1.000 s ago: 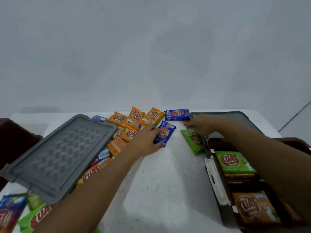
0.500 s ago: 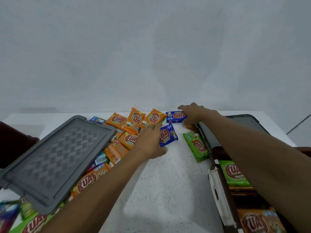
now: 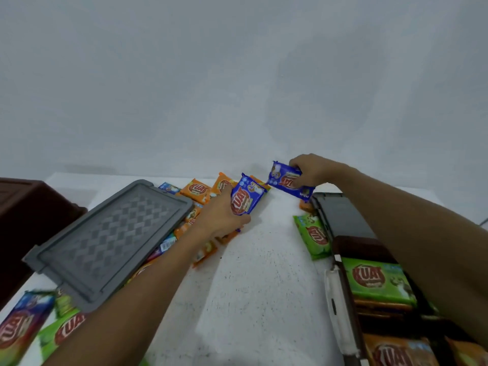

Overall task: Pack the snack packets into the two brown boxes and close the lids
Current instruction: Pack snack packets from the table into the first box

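Blue snack packet (image 3: 245, 199) in the left grip (image 3: 221, 216), second blue packet (image 3: 283, 180) in the right grip (image 3: 314, 171), over a white worktop (image 3: 264, 286).
The left clasps its packet above the orange packets (image 3: 196, 191); the right pinches its packet beyond the open brown box (image 3: 359, 249), which holds a green packet (image 3: 375, 280).
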Demonstrator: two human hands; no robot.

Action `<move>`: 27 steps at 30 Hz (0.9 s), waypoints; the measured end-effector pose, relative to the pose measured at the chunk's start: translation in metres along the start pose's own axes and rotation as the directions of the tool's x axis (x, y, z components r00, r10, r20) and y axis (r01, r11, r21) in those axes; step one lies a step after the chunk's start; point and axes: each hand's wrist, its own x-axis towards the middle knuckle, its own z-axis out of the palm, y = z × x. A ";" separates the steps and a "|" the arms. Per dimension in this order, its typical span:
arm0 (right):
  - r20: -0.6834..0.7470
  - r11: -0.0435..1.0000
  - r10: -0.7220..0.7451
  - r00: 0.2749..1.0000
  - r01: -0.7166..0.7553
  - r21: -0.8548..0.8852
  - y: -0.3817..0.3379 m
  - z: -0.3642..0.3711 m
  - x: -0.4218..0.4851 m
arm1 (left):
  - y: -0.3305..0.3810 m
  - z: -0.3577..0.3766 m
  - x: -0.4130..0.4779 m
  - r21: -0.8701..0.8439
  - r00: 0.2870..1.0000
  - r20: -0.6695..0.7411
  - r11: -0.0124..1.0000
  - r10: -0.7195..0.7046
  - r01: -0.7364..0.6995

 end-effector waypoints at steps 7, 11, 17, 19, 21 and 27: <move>-0.041 0.740 0.017 0.999 0.015 0.672 0.023 -0.028 -0.106 | 0.045 0.002 -0.015 -0.016 0.987 -0.055 0.989 0.148 -0.149; -0.178 0.662 0.128 0.976 0.049 0.748 0.048 -0.032 -0.165 | 0.086 0.013 -0.037 -0.010 0.965 -0.031 0.965 0.261 -0.261; -0.219 0.617 0.151 0.964 0.081 0.783 0.084 -0.021 -0.264 | 0.155 0.038 -0.083 0.134 0.908 0.072 0.898 0.413 -0.419; -0.203 0.628 0.152 0.967 0.064 0.775 0.098 -0.013 -0.295 | 0.177 0.052 -0.103 0.243 0.885 0.115 0.851 0.451 -0.466; -0.178 0.677 0.166 0.970 0.019 0.735 0.112 -0.005 -0.318 | 0.194 0.066 -0.117 0.340 0.868 0.173 0.798 0.466 -0.497; -0.074 0.932 0.136 0.988 -0.103 0.348 0.140 0.019 -0.359 | 0.219 0.105 -0.142 0.368 0.843 0.378 0.773 0.382 -0.516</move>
